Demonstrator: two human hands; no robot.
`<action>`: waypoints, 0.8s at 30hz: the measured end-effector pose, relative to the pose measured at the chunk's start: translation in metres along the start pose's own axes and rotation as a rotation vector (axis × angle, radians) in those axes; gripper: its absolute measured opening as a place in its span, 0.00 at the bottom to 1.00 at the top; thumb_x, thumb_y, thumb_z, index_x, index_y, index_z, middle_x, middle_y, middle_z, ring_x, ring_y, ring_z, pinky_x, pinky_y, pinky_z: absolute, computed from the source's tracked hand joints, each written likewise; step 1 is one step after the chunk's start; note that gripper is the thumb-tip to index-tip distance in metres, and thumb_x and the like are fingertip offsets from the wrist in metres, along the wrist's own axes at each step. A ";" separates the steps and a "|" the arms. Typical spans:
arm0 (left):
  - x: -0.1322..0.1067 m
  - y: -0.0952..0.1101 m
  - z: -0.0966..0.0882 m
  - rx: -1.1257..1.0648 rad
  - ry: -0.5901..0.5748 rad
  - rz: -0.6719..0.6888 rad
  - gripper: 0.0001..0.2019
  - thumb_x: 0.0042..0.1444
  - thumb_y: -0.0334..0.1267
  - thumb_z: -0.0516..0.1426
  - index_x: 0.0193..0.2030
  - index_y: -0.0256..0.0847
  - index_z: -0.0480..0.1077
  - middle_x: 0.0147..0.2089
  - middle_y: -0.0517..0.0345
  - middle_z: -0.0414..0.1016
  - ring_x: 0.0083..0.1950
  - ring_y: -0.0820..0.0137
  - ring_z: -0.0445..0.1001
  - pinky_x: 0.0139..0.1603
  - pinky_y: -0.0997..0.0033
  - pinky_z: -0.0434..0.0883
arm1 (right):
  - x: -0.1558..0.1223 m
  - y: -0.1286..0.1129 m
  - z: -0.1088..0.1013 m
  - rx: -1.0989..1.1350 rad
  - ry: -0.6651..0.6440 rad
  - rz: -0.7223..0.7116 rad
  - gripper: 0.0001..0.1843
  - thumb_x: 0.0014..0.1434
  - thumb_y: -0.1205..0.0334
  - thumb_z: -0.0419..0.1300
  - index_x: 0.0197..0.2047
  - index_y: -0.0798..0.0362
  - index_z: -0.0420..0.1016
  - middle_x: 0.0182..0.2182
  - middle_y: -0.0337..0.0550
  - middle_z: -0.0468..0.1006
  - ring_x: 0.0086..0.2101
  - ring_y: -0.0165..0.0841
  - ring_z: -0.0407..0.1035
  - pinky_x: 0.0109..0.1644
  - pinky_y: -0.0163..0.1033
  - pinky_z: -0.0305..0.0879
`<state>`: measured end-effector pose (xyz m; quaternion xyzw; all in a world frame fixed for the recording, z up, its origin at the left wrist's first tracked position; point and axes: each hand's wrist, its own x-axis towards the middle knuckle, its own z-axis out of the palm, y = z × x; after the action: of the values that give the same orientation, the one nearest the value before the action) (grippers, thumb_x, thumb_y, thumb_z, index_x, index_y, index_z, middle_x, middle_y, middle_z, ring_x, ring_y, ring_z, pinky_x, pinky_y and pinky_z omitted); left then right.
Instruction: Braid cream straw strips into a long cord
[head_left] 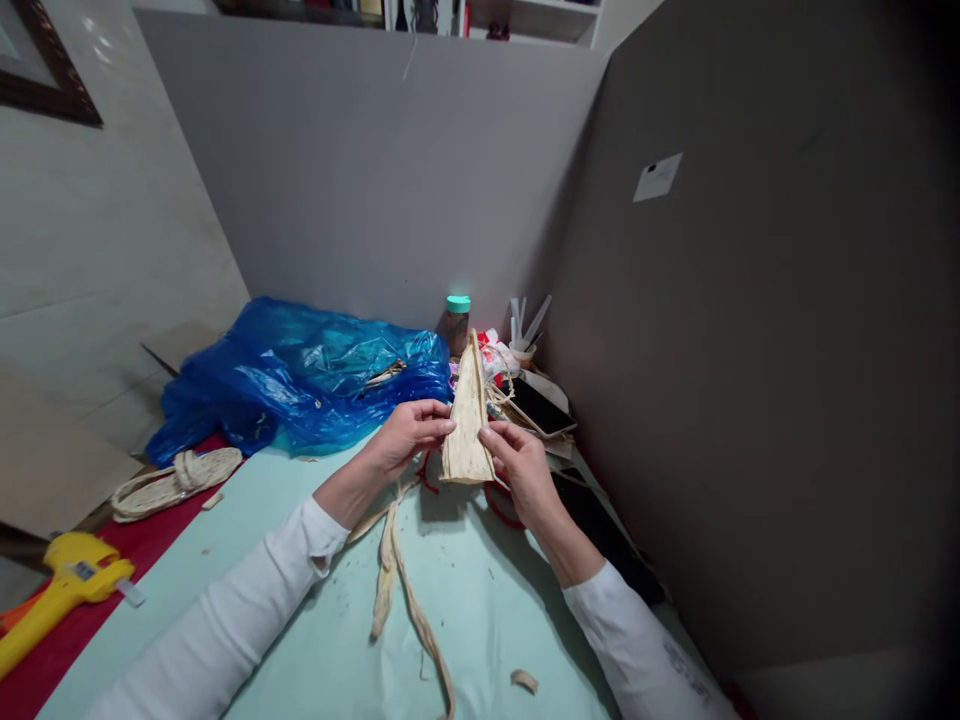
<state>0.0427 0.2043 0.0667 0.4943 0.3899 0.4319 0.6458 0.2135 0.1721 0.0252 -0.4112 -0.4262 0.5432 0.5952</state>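
Between my two hands a pale, dried corn husk (467, 425) is held up above the table, its narrow tip pointing away and its wide end towards me. My left hand (416, 432) pinches its left edge between thumb and fingers. On the opposite edge, my right hand (514, 455) grips with the thumb on the near face. Below and to the left, long twisted husk strips (397, 570) lie on the pale green table cover (300, 620). Red cord (504, 505) shows partly behind my right hand.
A blue plastic bag (300, 375) fills the back left. A woven slipper (178, 483) and a yellow glue gun (79, 580) lie at the left edge. Behind the husk stand a teal-lidded jar (457, 322) and a phone (536, 405). Grey panels (375, 170) enclose the back and right.
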 end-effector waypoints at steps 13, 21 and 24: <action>-0.006 -0.007 0.016 0.151 -0.033 0.134 0.10 0.39 0.34 0.67 0.29 0.35 0.73 0.25 0.61 0.72 0.26 0.75 0.68 0.29 0.75 0.65 | -0.011 -0.006 0.009 -0.287 -0.141 -0.172 0.18 0.58 0.47 0.58 0.40 0.54 0.78 0.34 0.41 0.78 0.35 0.35 0.70 0.39 0.36 0.65; -0.005 -0.011 0.012 0.162 -0.057 0.111 0.07 0.39 0.33 0.64 0.29 0.35 0.78 0.29 0.55 0.78 0.29 0.71 0.72 0.33 0.73 0.68 | -0.004 0.006 0.004 -0.196 -0.213 -0.100 0.20 0.49 0.54 0.66 0.45 0.53 0.75 0.38 0.42 0.79 0.36 0.36 0.72 0.39 0.37 0.68; -0.002 -0.012 0.008 0.100 -0.072 0.075 0.10 0.38 0.33 0.66 0.31 0.34 0.78 0.30 0.53 0.78 0.29 0.72 0.72 0.32 0.73 0.67 | -0.006 0.001 0.005 -0.093 -0.209 -0.019 0.20 0.48 0.56 0.66 0.45 0.53 0.76 0.37 0.43 0.79 0.35 0.36 0.73 0.39 0.37 0.68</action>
<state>0.0519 0.1981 0.0565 0.5554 0.3686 0.4178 0.6174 0.2084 0.1667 0.0255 -0.3752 -0.5146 0.5571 0.5329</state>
